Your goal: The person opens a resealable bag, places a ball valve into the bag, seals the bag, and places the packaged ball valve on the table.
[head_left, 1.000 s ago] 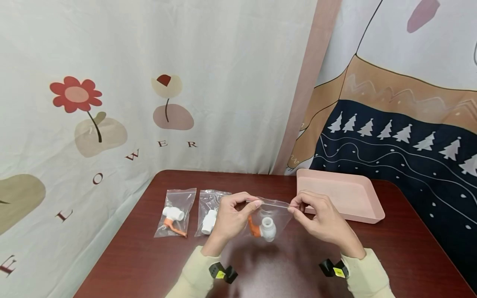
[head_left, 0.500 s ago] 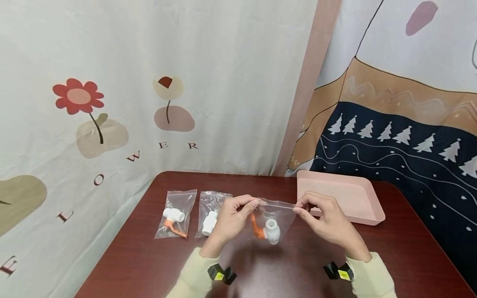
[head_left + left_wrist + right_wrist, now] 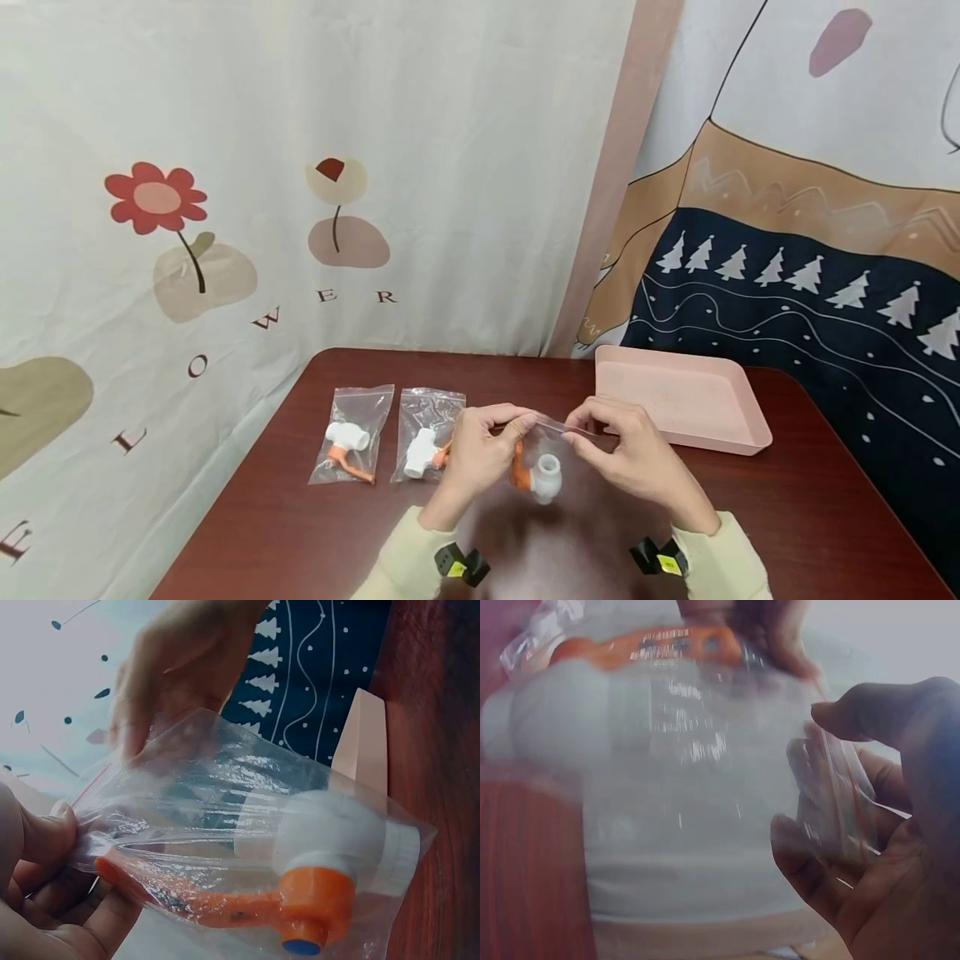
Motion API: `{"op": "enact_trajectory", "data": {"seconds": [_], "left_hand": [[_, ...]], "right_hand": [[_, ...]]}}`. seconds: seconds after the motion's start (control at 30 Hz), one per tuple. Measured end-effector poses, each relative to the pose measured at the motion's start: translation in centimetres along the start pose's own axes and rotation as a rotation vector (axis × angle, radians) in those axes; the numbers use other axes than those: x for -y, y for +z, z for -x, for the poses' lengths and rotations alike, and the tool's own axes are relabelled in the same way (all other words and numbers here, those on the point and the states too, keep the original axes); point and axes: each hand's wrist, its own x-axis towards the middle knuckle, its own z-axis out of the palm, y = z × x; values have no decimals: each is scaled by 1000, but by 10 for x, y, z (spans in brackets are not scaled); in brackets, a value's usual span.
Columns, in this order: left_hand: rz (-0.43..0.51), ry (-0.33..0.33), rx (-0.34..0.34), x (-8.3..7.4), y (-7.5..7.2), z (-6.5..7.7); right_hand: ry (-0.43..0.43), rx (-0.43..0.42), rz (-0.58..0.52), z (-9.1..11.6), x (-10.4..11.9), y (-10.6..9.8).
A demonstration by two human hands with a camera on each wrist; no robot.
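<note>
A clear zip bag (image 3: 247, 780) hangs between my two hands above the table. Inside it is a white ball valve (image 3: 547, 478) with an orange lever handle (image 3: 225, 907). My left hand (image 3: 483, 446) pinches the zip edge at its left end, thumb on top. Farther along the same edge, my right hand (image 3: 633, 446) grips the zip strip between thumb and fingers, as the right wrist view shows. Two more bagged valves lie flat on the table: one bag (image 3: 352, 435) at the far left, the other bag (image 3: 423, 433) beside my left hand, partly covered by it.
The pink tray (image 3: 675, 396) stands at the back right, behind my right hand. A dark red-brown table (image 3: 285, 533) lies beneath everything. Printed curtains (image 3: 480, 167) hang at its back edge.
My right hand has moved left along the zip edge, closer to the left hand, after shifting slightly right. The upper part of the bag now sags and folds. The valve still hangs inside.
</note>
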Motion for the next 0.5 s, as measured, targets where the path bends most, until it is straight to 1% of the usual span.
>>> {"op": "enact_trajectory", "data": {"seconds": [0.13,0.3,0.37,0.5], "left_hand": [[-26,32,-12,-1,6,2],[-89,32,-68,-3,11,5],[-94,30,-80,-4,12,5],[-110,49,-94,-5,13,6]], "right_hand": [[-36,2,6,-8,4,8],[-24,-12,39,-12,8,14],[-21,-16,49,-13,8,15],[-20,-15,71,-13,8,16]]}}
